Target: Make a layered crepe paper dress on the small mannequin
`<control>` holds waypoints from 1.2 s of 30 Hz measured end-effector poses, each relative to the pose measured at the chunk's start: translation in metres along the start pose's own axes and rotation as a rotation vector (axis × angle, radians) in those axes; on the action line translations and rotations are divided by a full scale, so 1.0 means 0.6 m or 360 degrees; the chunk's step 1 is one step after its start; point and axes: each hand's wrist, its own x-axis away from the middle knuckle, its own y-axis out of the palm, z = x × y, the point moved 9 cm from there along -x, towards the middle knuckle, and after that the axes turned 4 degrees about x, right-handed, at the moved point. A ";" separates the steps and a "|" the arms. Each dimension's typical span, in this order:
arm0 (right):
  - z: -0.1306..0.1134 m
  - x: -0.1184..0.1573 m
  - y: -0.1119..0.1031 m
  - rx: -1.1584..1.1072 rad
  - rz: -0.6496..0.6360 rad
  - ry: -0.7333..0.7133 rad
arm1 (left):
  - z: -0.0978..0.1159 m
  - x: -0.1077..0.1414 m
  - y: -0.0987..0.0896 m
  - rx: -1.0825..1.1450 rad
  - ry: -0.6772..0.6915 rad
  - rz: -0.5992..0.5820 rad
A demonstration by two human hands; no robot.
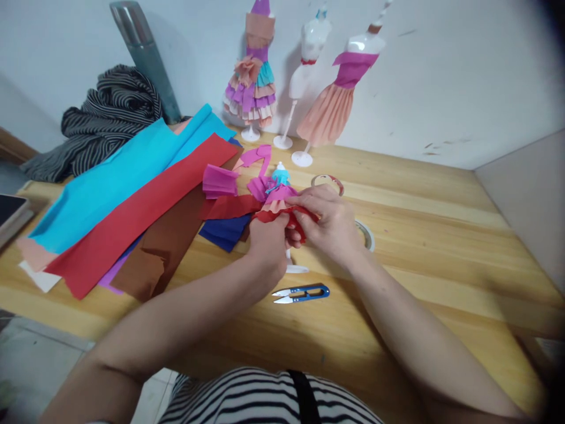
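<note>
A small mannequin (281, 176) stands on a white round base near the middle of the table, dressed in blue, magenta and peach crepe paper. Around its lower skirt lies a red paper strip (265, 217). My left hand (270, 240) is closed on the red strip at the front left, its fingers partly hidden. On the right side, my right hand (327, 219) pinches the same strip between thumb and fingers. Blue thread snips (304, 293) lie on the table below the base.
Long crepe sheets, blue (123, 176) and red (145, 218) among them, cover the left side. Three dressed mannequins, one in pink and peach (331, 112), stand at the back. Tape rolls (365, 235) lie right. A flask (150, 65) and striped cloth (110, 118) are back left.
</note>
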 end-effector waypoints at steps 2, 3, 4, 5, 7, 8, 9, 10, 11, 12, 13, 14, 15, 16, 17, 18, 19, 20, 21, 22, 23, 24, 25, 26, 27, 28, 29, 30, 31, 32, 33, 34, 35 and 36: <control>-0.002 -0.002 0.002 0.0011 -0.0039 -0.0012 | 0.003 0.002 0.004 0.0062 0.0036 -0.0012; -0.003 -0.002 0.003 0.0013 -0.0057 -0.0016 | 0.004 0.004 0.006 0.0113 0.0054 -0.0024; -0.003 -0.003 0.003 0.0017 -0.0071 -0.0026 | 0.006 0.006 0.008 0.0172 0.0068 -0.0043; -0.005 -0.003 0.001 0.0025 -0.0082 -0.0040 | 0.007 0.008 0.011 0.0228 0.0073 -0.0067; -0.007 -0.004 -0.002 0.0054 -0.0116 -0.0083 | 0.007 0.012 0.016 0.0293 0.0049 -0.0125; -0.009 -0.003 -0.004 0.0074 -0.0144 -0.0112 | 0.006 0.013 0.019 0.0297 0.0027 -0.0157; -0.012 -0.003 -0.005 0.0093 -0.0172 -0.0141 | 0.005 0.014 0.021 0.0290 0.0007 -0.0187; -0.014 -0.002 -0.007 0.0108 -0.0190 -0.0164 | 0.004 0.015 0.023 0.0280 -0.0015 -0.0211; -0.016 -0.002 -0.009 0.0116 -0.0198 -0.0183 | 0.003 0.016 0.024 0.0271 -0.0035 -0.0226; -0.019 -0.002 -0.012 0.0115 -0.0194 -0.0198 | 0.003 0.016 0.025 0.0268 -0.0052 -0.0232; -0.022 -0.002 -0.014 0.0108 -0.0183 -0.0216 | 0.003 0.017 0.026 0.0268 -0.0069 -0.0228; -0.025 -0.002 -0.015 0.0094 -0.0173 -0.0238 | 0.003 0.018 0.025 0.0272 -0.0081 -0.0215; -0.029 -0.002 -0.015 0.0077 -0.0176 -0.0264 | 0.004 0.020 0.025 0.0277 -0.0089 -0.0200; -0.033 -0.002 -0.013 0.0061 -0.0189 -0.0291 | 0.005 0.021 0.024 0.0281 -0.0093 -0.0187; -0.035 -0.002 -0.009 0.0048 -0.0210 -0.0314 | 0.007 0.023 0.025 0.0288 -0.0093 -0.0184; -0.036 -0.002 -0.006 0.0039 -0.0229 -0.0332 | 0.008 0.024 0.025 0.0296 -0.0091 -0.0192; -0.036 -0.001 -0.004 0.0033 -0.0242 -0.0344 | 0.010 0.026 0.026 0.0308 -0.0084 -0.0204; -0.036 -0.001 -0.002 0.0032 -0.0248 -0.0351 | 0.011 0.027 0.027 0.0320 -0.0078 -0.0218; -0.034 -0.001 -0.001 0.0035 -0.0248 -0.0355 | 0.011 0.028 0.027 0.0332 -0.0077 -0.0231; -0.033 0.000 -0.001 0.0039 -0.0246 -0.0358 | 0.011 0.028 0.028 0.0347 -0.0077 -0.0241; -0.031 0.000 -0.001 0.0042 -0.0245 -0.0361 | 0.010 0.028 0.028 0.0362 -0.0083 -0.0248; -0.030 0.001 -0.001 0.0043 -0.0243 -0.0361 | 0.009 0.028 0.029 0.0374 -0.0093 -0.0256; -0.029 0.001 -0.001 0.0038 -0.0243 -0.0360 | 0.008 0.029 0.030 0.0383 -0.0100 -0.0262; -0.028 0.001 -0.002 0.0029 -0.0242 -0.0357 | 0.007 0.029 0.031 0.0384 -0.0109 -0.0271; -0.027 0.001 -0.003 0.0016 -0.0241 -0.0353 | 0.006 0.030 0.034 0.0379 -0.0121 -0.0282; -0.026 0.001 -0.004 0.0000 -0.0237 -0.0344 | 0.006 0.031 0.036 0.0378 -0.0129 -0.0297; -0.025 0.000 -0.006 -0.0017 -0.0230 -0.0334 | 0.006 0.032 0.038 0.0385 -0.0129 -0.0313; -0.025 0.000 -0.007 -0.0033 -0.0218 -0.0326 | 0.006 0.034 0.040 0.0400 -0.0126 -0.0326; -0.026 0.000 -0.008 -0.0047 -0.0204 -0.0326 | 0.007 0.034 0.041 0.0420 -0.0123 -0.0330; -0.027 0.000 -0.009 -0.0057 -0.0192 -0.0332 | 0.007 0.035 0.041 0.0440 -0.0116 -0.0323; -0.028 0.000 -0.008 -0.0066 -0.0189 -0.0345 | 0.008 0.035 0.039 0.0456 -0.0101 -0.0303; -0.030 0.001 -0.006 -0.0073 -0.0199 -0.0361 | 0.008 0.034 0.037 0.0459 -0.0084 -0.0286; -0.032 0.002 -0.003 -0.0082 -0.0222 -0.0377 | 0.009 0.033 0.036 0.0454 -0.0067 -0.0281; -0.033 0.003 0.001 -0.0094 -0.0255 -0.0390 | 0.011 0.033 0.037 0.0448 -0.0044 -0.0295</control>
